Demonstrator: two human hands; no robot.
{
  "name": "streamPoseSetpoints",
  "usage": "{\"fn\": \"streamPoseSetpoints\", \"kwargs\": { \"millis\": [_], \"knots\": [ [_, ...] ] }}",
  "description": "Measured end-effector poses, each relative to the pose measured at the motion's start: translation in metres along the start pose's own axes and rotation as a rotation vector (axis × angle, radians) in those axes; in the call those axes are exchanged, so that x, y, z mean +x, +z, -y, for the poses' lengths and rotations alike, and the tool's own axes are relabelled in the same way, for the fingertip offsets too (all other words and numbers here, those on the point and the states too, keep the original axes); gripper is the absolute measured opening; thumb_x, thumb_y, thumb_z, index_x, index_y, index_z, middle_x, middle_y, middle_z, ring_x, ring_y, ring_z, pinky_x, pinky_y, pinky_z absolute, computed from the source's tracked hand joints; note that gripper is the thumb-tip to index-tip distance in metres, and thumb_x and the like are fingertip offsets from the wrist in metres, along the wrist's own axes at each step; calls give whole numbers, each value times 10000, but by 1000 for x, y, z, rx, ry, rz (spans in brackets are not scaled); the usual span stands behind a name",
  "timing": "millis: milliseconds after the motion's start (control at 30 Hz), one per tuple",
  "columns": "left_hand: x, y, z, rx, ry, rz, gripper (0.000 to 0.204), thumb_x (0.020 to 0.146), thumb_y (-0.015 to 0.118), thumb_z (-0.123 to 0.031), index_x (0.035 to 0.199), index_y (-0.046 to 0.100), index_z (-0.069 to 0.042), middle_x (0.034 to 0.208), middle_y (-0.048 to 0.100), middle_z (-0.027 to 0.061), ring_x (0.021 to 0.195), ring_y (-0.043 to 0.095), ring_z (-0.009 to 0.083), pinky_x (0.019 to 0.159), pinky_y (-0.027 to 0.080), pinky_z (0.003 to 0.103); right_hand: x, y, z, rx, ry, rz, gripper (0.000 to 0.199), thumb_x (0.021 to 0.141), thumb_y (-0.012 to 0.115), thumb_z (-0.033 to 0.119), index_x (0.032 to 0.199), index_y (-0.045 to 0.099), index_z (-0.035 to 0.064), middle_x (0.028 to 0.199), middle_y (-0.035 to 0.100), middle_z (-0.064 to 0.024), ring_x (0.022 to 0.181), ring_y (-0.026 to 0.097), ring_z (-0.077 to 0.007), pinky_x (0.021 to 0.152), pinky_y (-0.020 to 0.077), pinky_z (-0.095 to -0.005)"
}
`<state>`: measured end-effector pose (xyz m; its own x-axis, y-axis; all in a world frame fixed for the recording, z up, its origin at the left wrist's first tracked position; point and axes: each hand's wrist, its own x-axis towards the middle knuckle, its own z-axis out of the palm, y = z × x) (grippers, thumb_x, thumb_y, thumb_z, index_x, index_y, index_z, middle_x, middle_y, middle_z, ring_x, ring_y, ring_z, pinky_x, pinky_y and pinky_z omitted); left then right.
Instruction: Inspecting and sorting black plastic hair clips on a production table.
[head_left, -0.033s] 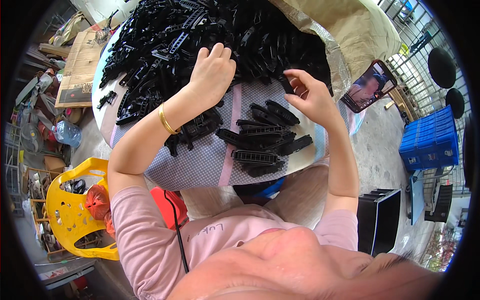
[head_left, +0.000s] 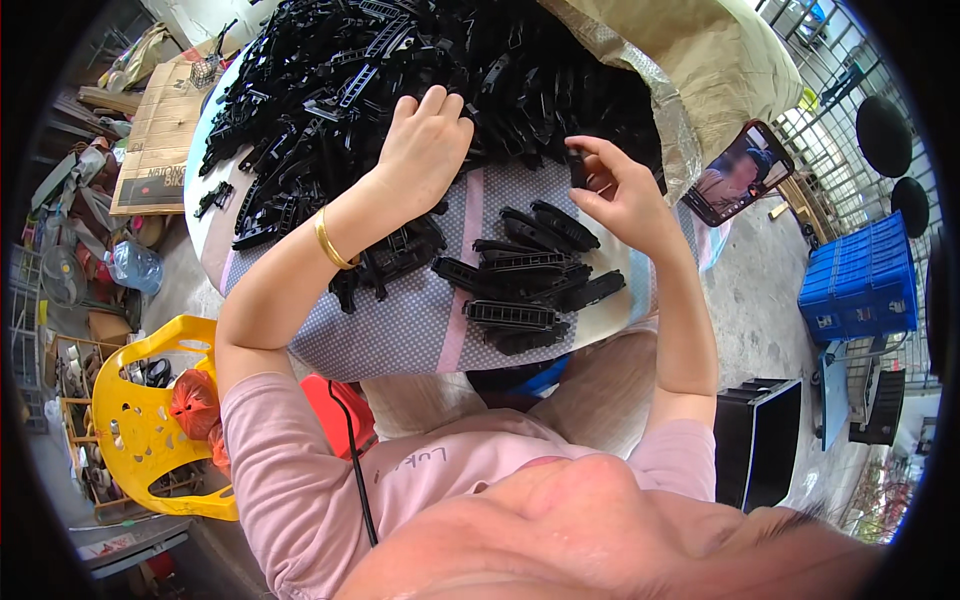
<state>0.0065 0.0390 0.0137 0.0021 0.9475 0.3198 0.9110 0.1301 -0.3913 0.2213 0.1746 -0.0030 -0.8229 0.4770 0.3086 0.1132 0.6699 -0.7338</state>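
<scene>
A big heap of black plastic parts (head_left: 300,60) covers the far side of a cloth-covered table (head_left: 390,325). At the heap's near edge is my left hand (head_left: 425,150), back turned up and fingers curled down; whatever they grip is hidden. My right hand (head_left: 632,200) pinches one narrow black plastic part (head_left: 576,168) between thumb and fingers, just above the cloth. Closer to me lies a small group of long black ladder-like pieces (head_left: 510,315), some stacked across each other. More loose black parts (head_left: 400,250) lie under my left wrist.
At the table's right edge a phone (head_left: 742,172) leans beside a tan sack (head_left: 725,60) with a silvery lining. A yellow plastic chair (head_left: 125,410) stands at left, near a cardboard sheet (head_left: 160,140). On the right are a blue crate (head_left: 858,275) and a black bin (head_left: 760,440).
The black part in my right fingers has turned slightly and stands more upright. My left hand has barely shifted.
</scene>
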Motion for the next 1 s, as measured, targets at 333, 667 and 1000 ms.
{"fn": "streamPoseSetpoints", "kwargs": {
  "millis": [333, 667, 1000],
  "knots": [
    [-11, -19, -5, -2053, -469, 182, 283, 966, 489, -157, 1164, 552, 34, 972, 621, 63, 843, 605, 134, 773, 512, 268, -7, 10, 25, 740, -132, -124, 355, 703, 719, -65, 987, 531, 39, 1085, 592, -120, 968, 571, -139, 812, 478, -246],
    [-22, -25, -23, -2102, -452, 358, 385, 966, 497, -209, 1238, 492, 63, 1029, 619, 126, 844, 641, 169, 770, 538, 288, -8, 28, 31, 50, -538, -186, 364, 637, 761, -55, 951, 606, 43, 1006, 650, -112, 885, 626, -223, 756, 499, -296],
    [-30, -34, -24, -1372, -198, 158, 353, 785, 697, -133, 1081, 606, 35, 780, 658, 158, 688, 645, 183, 623, 494, 299, -9, 25, 43, -251, -600, -202, 427, 603, 771, 31, 1000, 615, 56, 1044, 645, -102, 881, 597, -299, 780, 485, -360]
  ]
}}
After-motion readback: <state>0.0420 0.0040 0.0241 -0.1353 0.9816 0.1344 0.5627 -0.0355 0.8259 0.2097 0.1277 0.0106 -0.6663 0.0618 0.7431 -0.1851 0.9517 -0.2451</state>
